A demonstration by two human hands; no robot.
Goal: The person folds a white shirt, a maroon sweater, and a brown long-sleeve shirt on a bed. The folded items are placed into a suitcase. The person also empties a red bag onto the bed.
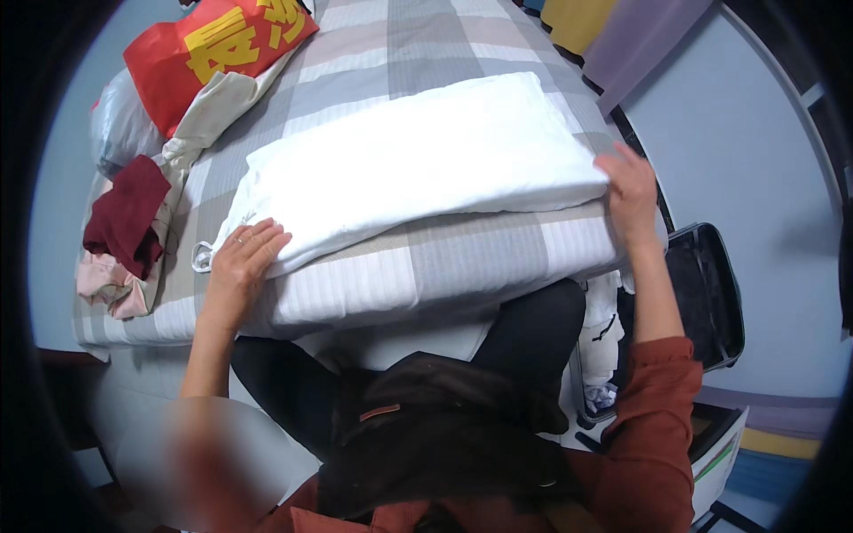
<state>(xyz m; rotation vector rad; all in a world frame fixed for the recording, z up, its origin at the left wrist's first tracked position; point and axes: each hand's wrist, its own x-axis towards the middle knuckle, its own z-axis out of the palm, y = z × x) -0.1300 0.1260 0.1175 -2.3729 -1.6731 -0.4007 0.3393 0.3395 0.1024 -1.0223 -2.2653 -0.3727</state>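
Note:
A long folded white garment (413, 160) lies flat across the near part of the bed, with a cord-like loop poking out at its near left corner. My left hand (244, 258) rests on that corner, fingers stretched out over the fabric. At the opposite end, my right hand (631, 186) touches the garment's right edge. Its fingers are apart and slightly blurred, and nothing shows inside the grasp.
The checked bedspread (355, 280) spreads under the garment. To the left lie a red bag (160, 80), a clear plastic bag (124, 124), a maroon cloth (129, 213) and a pink cloth (111, 280). An open suitcase (702, 298) with clothes stands on the floor at right.

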